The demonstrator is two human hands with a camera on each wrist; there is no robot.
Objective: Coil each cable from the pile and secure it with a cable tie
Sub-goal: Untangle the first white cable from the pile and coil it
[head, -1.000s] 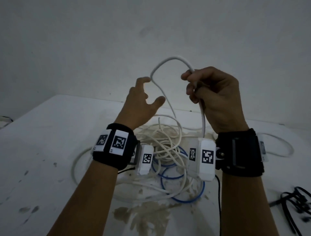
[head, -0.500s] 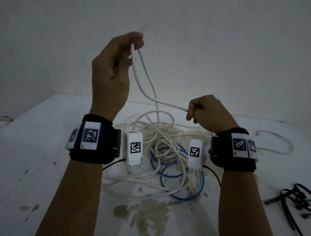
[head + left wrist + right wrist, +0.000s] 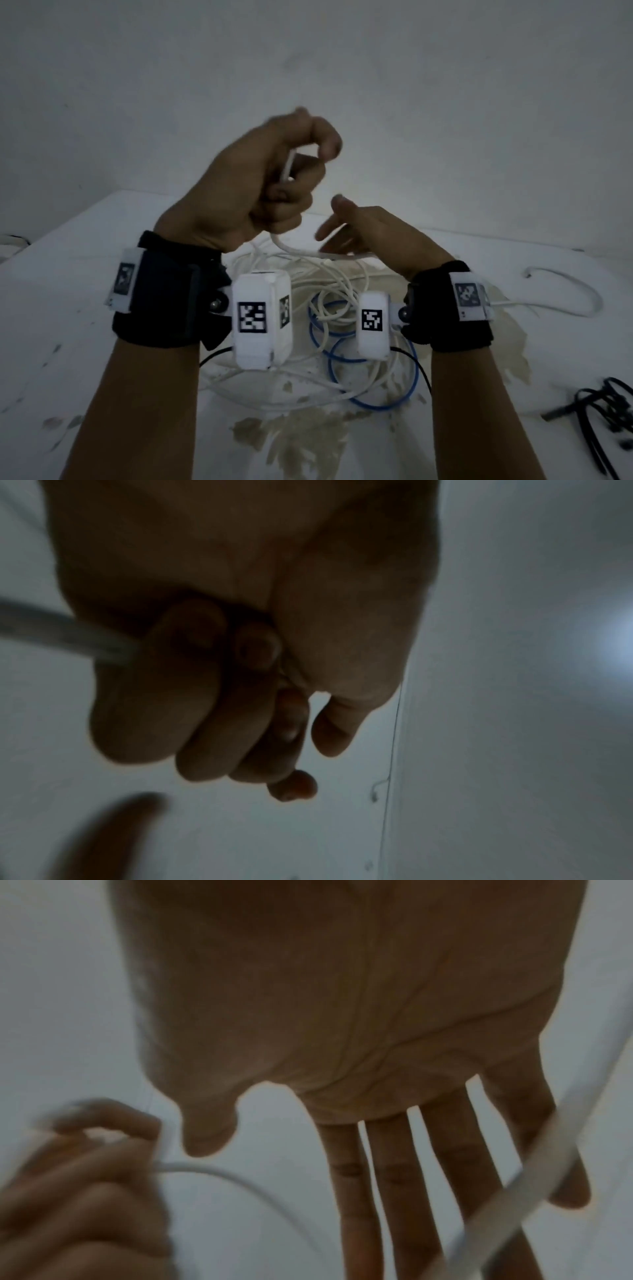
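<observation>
- Pile [image 3: 329, 325] on table [image 3: 68, 301], nearest: leave slack feeding freely.
- Right hand [image 3: 373, 236], fingers straight, gripping nothing: slide under white cable [image 3: 301, 251], guide next loop.
- Left hand [image 3: 260, 185], curled round cable: keep clamped, loops even.

The tangled pile of white and blue cables [image 3: 346, 329] fills the middle of the stained white tabletop [image 3: 68, 359], straight ahead at 12 o'clock. Bare surface lies open at 9 o'clock. At 3 o'clock a loose white cable loop [image 3: 579, 291] curves across the top, and the bundle of black cable ties [image 3: 603, 414] (partly cut off at the edge) sits at 4 o'clock. A plain grey wall [image 3: 445, 102] closes the far side.
</observation>
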